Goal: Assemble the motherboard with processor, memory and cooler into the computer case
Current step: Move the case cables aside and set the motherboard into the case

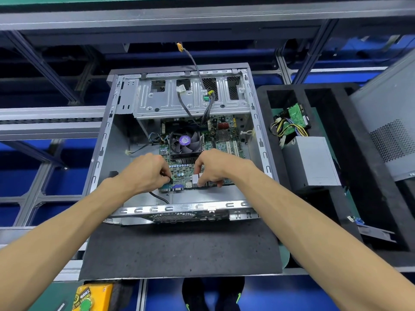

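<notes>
An open grey computer case (105, 140) lies on a dark foam mat. Inside it sits the green motherboard (186, 171), its cooler fan (184, 142) with a purple label in the middle. My left hand (146, 171) pinches a black cable connector (171, 180) at the board's near left edge. Curled fingers of my right hand (213, 167) grip the board's near edge by the silver rear ports (195, 178). The processor is hidden under the cooler. I cannot make out the memory.
The black foam tray (262, 104) on the right holds a grey power supply (311, 161) with coloured wires and a green circuit board (297, 118). A case side panel (390, 122) leans at far right. Loose cables (193, 61) hang over the drive cage. A yellow box (94, 297) sits at the lower left.
</notes>
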Tool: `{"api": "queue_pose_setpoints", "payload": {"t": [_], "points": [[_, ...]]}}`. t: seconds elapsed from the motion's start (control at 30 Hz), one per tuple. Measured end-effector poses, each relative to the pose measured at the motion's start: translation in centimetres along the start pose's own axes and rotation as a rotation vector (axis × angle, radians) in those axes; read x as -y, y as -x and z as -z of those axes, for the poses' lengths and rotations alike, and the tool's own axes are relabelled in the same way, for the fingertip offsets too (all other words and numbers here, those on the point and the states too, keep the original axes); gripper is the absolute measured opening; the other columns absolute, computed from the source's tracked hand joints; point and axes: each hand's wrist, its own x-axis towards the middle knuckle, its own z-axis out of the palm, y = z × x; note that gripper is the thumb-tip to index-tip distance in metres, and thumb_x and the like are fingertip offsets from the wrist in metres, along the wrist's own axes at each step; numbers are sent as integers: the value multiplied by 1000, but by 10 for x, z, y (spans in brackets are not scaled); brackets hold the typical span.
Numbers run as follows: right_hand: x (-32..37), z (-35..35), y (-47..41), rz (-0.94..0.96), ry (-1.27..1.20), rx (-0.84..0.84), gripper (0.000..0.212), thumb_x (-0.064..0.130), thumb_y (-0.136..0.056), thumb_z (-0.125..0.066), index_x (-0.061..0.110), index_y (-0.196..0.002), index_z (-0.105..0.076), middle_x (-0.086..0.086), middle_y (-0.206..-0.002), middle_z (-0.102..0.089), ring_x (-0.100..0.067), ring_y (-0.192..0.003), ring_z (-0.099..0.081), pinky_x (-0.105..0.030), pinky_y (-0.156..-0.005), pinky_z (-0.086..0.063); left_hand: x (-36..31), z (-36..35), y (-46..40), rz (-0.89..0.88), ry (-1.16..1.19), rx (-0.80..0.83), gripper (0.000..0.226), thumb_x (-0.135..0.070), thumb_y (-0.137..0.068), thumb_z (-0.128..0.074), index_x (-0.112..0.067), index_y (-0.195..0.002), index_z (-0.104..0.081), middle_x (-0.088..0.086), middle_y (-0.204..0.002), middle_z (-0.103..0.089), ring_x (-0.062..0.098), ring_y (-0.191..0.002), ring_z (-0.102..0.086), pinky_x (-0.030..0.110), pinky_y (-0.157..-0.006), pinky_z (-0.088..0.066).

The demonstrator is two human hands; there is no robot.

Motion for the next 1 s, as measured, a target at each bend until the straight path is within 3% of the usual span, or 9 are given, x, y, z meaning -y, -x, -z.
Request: {"api": "queue_pose_setpoints", "payload": {"t": [0.17, 0.6, 0.73, 1.0], "points": [[-1, 0, -1, 0, -3, 2, 28, 14, -82, -83, 11, -107, -70, -7, -65, -64, -14, -32, -52, -22, -43, -50, -2, 0, -1, 7, -38, 25, 11, -29, -85, -72, -27, -91, -80, -9, -87, -76, 11, -70, -59, 25, -65, -50], [1, 1, -1, 4, 18, 3, 29, 16, -82, -84, 12, -107, -70, -5, -64, -63, -16, -33, -55, -25, -45, -54, -2, -4, -4, 9, -112, 13, 13, -26, -82, -68, -26, -86, -80, -9, -80, -75, 15, -68, -63, 25, -61, -48], [2, 1, -1, 8, 25, 2, 29, 16, -82, -84, 13, -107, -69, -5, -64, -63, -15, -33, -55, -24, -44, -52, -3, -4, -4, -23, -110, 24, 14, -26, -84, -67, -26, -92, -79, -8, -86, -76, 15, -76, -68, 30, -66, -56], [3, 2, 1, 8, 25, 2, 27, 15, -83, -83, 13, -106, -69, -4, -61, -62, -15, -33, -55, -22, -42, -49, 0, -6, -4, -22, -16, 8, 7, -26, -83, -73, -23, -90, -73, -6, -83, -70, 14, -74, -60, 24, -62, -42]]}}
